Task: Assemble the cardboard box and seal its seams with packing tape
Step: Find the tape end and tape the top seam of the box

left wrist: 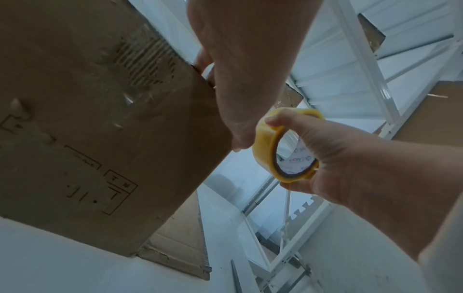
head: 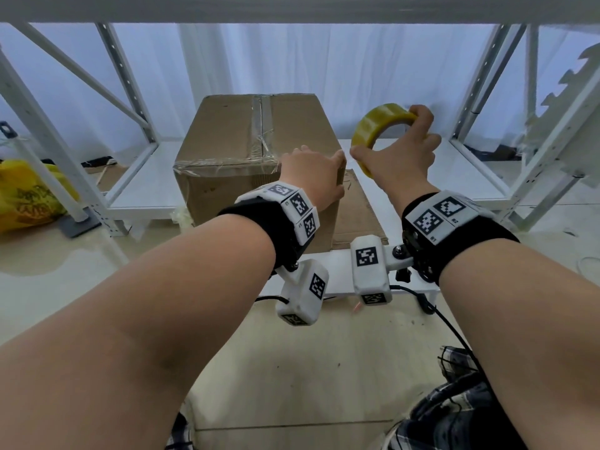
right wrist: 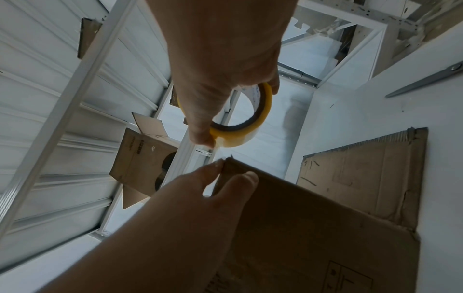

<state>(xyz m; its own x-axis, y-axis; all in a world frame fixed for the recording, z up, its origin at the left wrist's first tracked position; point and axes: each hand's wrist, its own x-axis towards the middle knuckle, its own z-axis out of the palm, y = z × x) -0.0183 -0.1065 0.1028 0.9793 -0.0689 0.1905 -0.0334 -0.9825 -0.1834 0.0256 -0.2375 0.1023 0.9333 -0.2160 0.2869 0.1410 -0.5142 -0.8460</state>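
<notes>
Gripping the tape roll [head: 380, 131] with fingers curled through its core, the right hand [head: 399, 154] holds it just off the upper right corner of the cardboard box [head: 246, 147], which stands closed on the white shelf [head: 467, 170] above a flat cardboard sheet [head: 357, 209]. The left hand [head: 311, 177] pinches that same corner between thumb and fingers, apparently pressing a tape end down. Tape already runs along the top seam and the front edge. Judging from this, a hard pull could peel the end loose or drag the light box sideways, and slack tape could wrinkle or stick to itself.
</notes>
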